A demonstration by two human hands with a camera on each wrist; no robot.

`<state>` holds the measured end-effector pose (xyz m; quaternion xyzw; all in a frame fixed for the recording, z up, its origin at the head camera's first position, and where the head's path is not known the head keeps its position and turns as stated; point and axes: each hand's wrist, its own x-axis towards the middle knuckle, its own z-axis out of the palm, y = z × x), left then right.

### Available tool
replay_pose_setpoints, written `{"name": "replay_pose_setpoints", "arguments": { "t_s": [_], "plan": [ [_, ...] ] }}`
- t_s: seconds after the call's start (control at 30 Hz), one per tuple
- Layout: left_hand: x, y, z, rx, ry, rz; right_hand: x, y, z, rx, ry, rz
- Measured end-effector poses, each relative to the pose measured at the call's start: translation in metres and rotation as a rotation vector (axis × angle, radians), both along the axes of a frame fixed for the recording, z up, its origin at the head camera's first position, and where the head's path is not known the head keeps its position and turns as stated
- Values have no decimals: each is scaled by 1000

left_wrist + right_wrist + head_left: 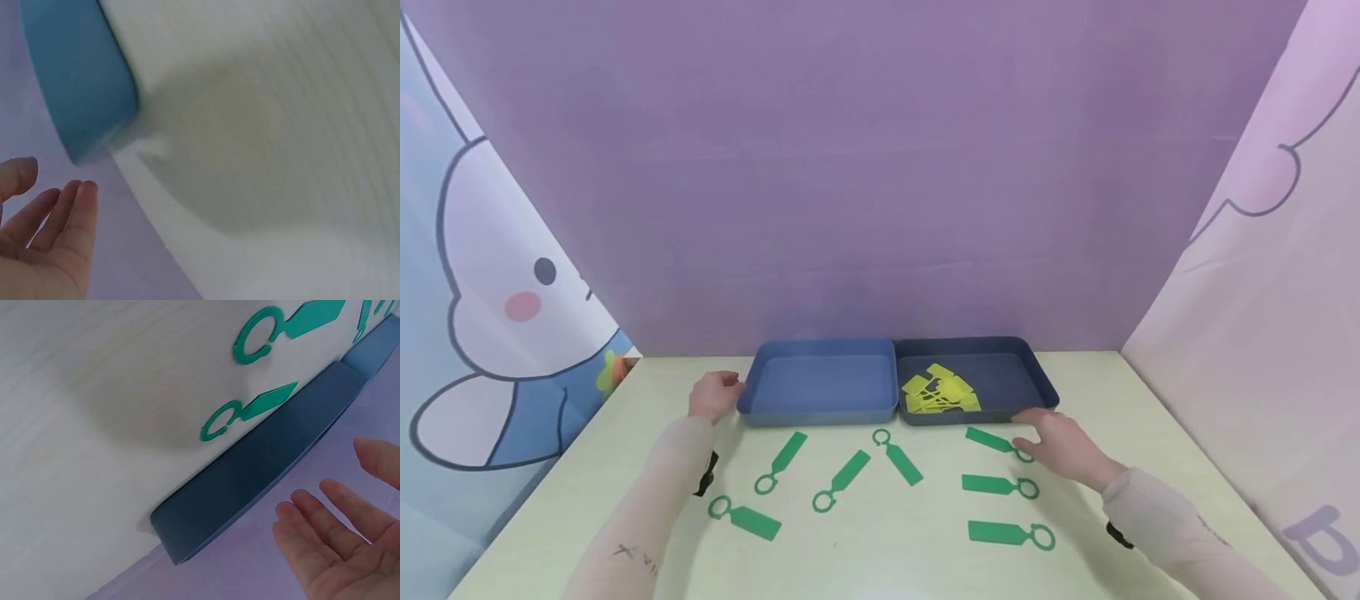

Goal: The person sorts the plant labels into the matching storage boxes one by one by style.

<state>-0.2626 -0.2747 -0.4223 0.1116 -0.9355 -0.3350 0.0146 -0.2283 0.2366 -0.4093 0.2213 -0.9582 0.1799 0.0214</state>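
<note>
A blue tray [820, 383] and a dark navy tray [1007, 379] stand side by side at the back of the table. Several yellow tags [951, 387] lie heaped in the navy tray's left part. My left hand [713, 395] is beside the blue tray's left edge; in the left wrist view its fingers are relaxed and hold nothing. By the navy tray's front right corner is my right hand [1063, 446], its fingers loosely bent and apart from the tray in the right wrist view. Below that hand lies a green ring-ended tag [988, 439].
More green tags lie flat in front of the trays: a right-hand pair, a lower tag [997, 532] and a middle tag [988, 484], plus several others like the left tag [756, 522]. A purple backdrop [880, 183] rises behind the table [865, 567].
</note>
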Motion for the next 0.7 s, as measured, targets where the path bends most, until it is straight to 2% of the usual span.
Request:
{"name": "replay_pose_setpoints", "arguments": {
  "t_s": [0.13, 0.3, 0.5, 0.7],
  "plan": [
    [-3, -3, -6, -2, -32, -3, 5, -3, 3, 3, 9, 20],
    [-7, -6, -12, 11, -24, -7, 13, -6, 4, 2, -17, 28],
    [-8, -14, -22, 28, -22, 29, 27, -9, -2, -14, -74, 26],
    [-8, -17, -25, 18, -10, 49, 43, -11, -11, -3, -101, 93]
  ]
}}
